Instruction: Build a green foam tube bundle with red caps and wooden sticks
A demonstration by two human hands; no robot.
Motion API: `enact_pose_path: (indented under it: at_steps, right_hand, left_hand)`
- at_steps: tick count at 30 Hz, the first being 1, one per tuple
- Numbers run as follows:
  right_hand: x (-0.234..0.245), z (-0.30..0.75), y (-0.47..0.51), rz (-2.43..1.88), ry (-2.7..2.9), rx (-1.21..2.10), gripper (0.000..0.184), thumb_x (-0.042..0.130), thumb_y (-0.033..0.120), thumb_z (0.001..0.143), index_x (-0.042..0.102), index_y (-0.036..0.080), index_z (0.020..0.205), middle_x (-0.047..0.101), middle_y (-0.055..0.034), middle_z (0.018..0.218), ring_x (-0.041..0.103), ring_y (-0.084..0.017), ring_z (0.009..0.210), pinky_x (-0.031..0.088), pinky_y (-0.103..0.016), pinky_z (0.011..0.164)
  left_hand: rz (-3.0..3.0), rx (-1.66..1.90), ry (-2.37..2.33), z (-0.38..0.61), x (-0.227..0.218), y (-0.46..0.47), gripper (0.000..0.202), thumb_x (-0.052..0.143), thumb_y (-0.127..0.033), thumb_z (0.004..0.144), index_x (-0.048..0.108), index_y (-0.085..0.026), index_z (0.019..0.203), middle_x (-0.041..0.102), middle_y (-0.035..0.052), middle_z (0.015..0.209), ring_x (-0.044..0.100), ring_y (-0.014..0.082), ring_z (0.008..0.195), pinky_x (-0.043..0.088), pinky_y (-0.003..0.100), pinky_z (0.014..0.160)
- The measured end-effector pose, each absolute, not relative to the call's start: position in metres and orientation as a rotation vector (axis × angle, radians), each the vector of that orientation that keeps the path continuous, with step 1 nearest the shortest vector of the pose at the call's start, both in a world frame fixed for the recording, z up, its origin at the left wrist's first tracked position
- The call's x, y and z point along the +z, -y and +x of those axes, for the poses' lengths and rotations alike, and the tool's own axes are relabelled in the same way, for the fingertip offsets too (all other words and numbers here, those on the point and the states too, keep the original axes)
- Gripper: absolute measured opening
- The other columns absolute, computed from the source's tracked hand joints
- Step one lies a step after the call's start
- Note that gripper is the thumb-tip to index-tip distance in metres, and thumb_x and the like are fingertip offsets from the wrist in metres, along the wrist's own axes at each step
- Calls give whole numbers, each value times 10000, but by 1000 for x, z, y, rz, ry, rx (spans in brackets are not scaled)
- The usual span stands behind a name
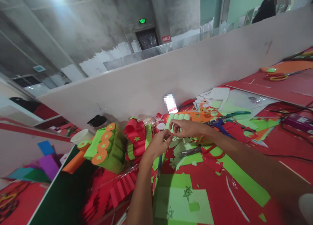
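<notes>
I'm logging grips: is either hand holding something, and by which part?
It cannot be told: the left hand and right hand are close together, and anything pinched there is too small to make out.

The bare left forearm (140,189) rises steeply from the bottom edge, leaning right, its bare left hand (158,143) bent inward at the wrist. The bare right forearm (234,153) slants in from the lower right, its bare right hand (184,128) curled, knuckles up. Both hands' fingertips nearly meet; whether either grip is closed is unclear.
</notes>
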State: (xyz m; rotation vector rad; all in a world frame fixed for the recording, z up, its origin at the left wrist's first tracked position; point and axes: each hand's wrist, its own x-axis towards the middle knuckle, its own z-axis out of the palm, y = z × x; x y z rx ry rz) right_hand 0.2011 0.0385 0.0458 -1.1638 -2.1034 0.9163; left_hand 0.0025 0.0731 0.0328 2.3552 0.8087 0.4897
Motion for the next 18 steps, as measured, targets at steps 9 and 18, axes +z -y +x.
enact_pose_path:
  at_steps: [9,18]
  right_hand:
    - [49,201,-37,-1163,2133,888,291,556,127,767,467,197,1035,614,-9,823,563,-129,667,430,-230,571]
    - [44,201,-41,-1130,2146,896,298,563,153,784,471,192,1065,623,-16,828,572,-138,690,437,-237,584]
  left_hand:
    - [2365,491,-786,0,33,-73,164,454,-273,850,556,-154,800,574,-1,696,503,116,626,365,213,563]
    - [2355,470,-797,0,35,-71,168,455,-283,847,551,-159,788,575,-4,691,513,120,635,364,218,572]
